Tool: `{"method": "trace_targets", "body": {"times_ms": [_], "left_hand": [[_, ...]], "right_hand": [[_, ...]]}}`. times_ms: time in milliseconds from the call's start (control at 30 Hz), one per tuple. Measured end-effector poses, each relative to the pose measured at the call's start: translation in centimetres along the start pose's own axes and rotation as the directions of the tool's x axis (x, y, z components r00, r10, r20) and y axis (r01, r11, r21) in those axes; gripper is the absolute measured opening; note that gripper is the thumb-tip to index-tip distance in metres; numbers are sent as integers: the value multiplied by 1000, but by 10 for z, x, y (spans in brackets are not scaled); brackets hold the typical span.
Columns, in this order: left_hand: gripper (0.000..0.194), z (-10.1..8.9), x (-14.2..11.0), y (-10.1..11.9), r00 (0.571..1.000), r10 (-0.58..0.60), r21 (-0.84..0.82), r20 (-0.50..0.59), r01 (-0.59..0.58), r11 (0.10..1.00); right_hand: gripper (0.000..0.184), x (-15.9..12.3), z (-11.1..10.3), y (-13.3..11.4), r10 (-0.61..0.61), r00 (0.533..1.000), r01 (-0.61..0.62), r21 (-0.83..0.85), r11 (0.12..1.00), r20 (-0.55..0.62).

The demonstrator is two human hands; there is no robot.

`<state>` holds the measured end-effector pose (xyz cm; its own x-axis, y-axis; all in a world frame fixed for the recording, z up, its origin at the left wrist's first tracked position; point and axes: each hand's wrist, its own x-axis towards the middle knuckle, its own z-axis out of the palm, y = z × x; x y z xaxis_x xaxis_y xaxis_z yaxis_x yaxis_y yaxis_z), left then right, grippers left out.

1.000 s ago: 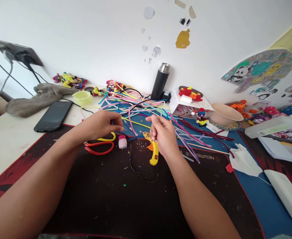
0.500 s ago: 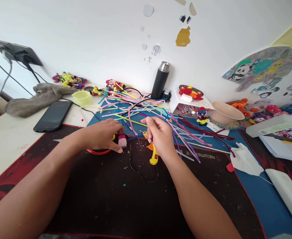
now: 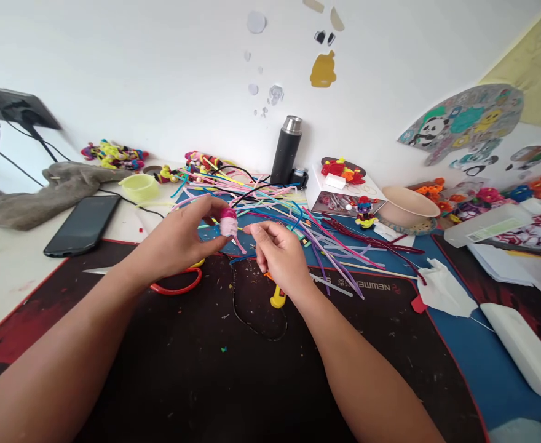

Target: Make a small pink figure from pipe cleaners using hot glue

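Note:
My left hand [image 3: 185, 231] is raised over the mat, thumb and fingers closed on a small pink-and-magenta pipe-cleaner figure piece [image 3: 229, 224]. A thin pink stem hangs below that piece. Beside it, my right hand [image 3: 280, 249] is pinched, and a tiny yellowish tip shows at its fingertips. What the tip belongs to is mostly hidden. Under the right hand lies a yellow tool handle with an orange trigger [image 3: 278, 297], like a glue gun, its front covered by the hand. Red-handled scissors [image 3: 178, 290] rest on the mat beneath my left wrist.
Loose pipe cleaners [image 3: 261, 191] in many colours spread behind my hands. A black thermos [image 3: 287, 151] stands by the wall, with a white box [image 3: 316, 184] to its right. A phone [image 3: 83, 225] lies left, a face mask [image 3: 446, 289] right. A black cord [image 3: 252, 321] loops across the mat.
My left hand has picked up the pink piece from the mat and brought it up near my right fingertips. The scissors' red handle is more exposed. The view has shifted slightly right.

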<state>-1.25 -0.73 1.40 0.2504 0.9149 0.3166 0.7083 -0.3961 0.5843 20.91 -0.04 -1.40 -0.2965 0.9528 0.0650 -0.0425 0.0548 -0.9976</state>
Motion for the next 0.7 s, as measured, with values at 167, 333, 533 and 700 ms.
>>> {"method": "trace_targets", "body": {"times_ms": [167, 333, 533, 700], "left_hand": [[43, -1, 0, 15, 999, 4, -24, -45, -5, 1000], [45, 6, -2, 13, 999, 41, 48, -23, -40, 998], [45, 13, -3, 13, 993, 117, 4, 17, -117, 993], [45, 9, -3, 14, 1000, 18, -223, 18, -14, 975]], "right_hand": [[41, -1, 2, 0, 39, 998, -39, 1, 999, 44], [45, -2, 6, 6, 34, 994, -37, 28, 999, 101], [42, -3, 8, 3, 52, 994, -59, 60, 996, 98], [44, -3, 6, 1, 75, 986, -92, 114, 989, 146]]}}
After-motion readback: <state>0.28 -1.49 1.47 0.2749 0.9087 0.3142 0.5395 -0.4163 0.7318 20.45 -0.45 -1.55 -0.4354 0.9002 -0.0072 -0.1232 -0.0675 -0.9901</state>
